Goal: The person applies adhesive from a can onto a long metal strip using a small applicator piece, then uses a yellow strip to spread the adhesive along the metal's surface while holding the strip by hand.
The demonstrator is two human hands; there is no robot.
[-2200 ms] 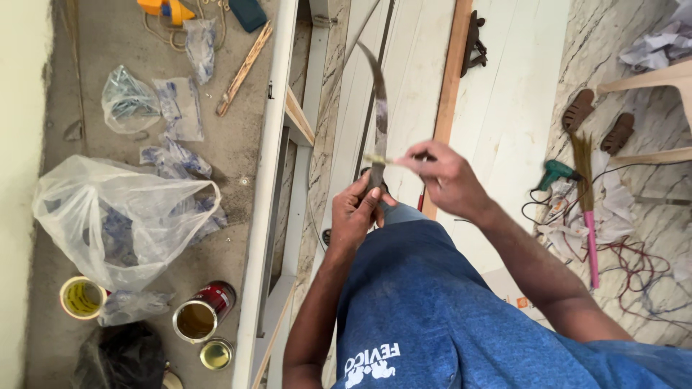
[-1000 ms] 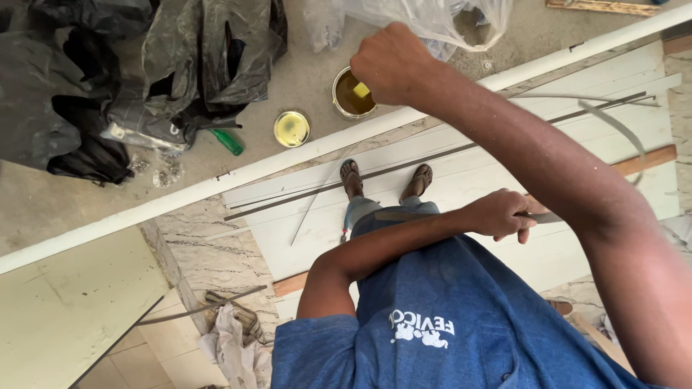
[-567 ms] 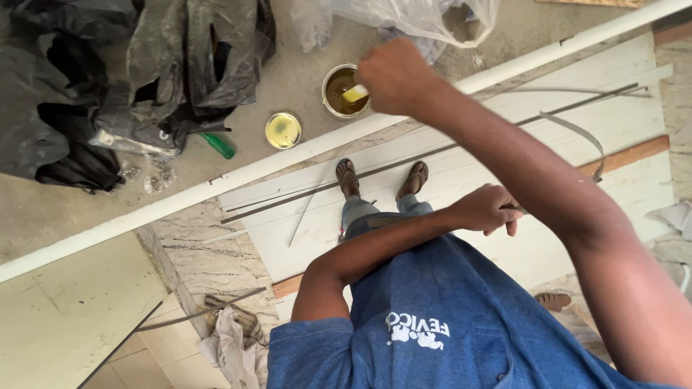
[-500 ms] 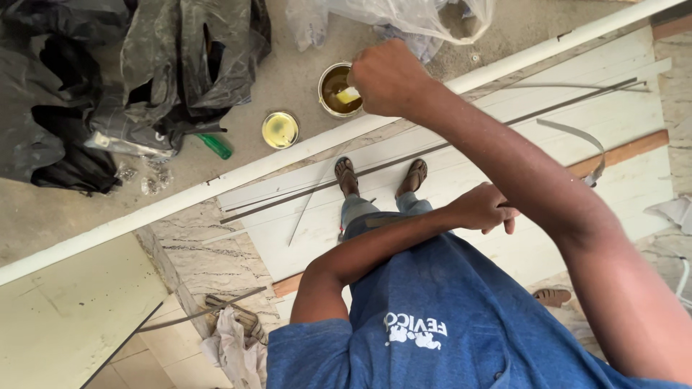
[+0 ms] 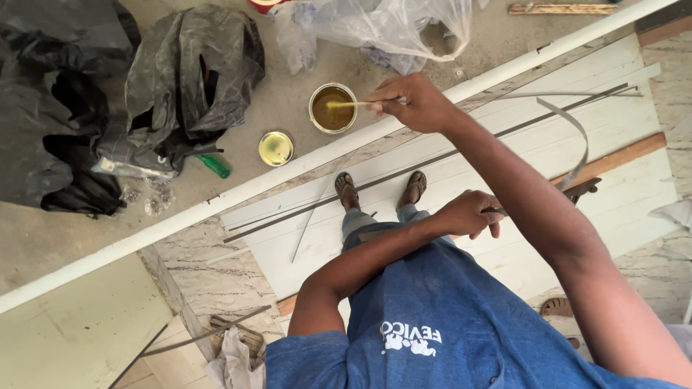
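My right hand (image 5: 414,104) reaches forward over a white rail and pinches a thin stick (image 5: 347,104). The stick's tip lies in an open round can (image 5: 333,108) of yellow-brown liquid on the concrete floor. My left hand (image 5: 468,212) is closed at waist height on one end of a long thin grey strip (image 5: 577,137), which curves away to the right above a white panel (image 5: 519,166). My sandalled feet stand on that panel.
A round lid (image 5: 276,148) lies left of the can, near a green-handled object (image 5: 215,167). Black plastic bags (image 5: 180,79) are heaped at the upper left and a clear bag (image 5: 389,29) lies behind the can. The white rail (image 5: 216,202) crosses diagonally.
My view swung from the strip down to the floor. My right hand left the strip, reached out to the can and now has the stick's tip in the liquid. My left hand kept the strip.
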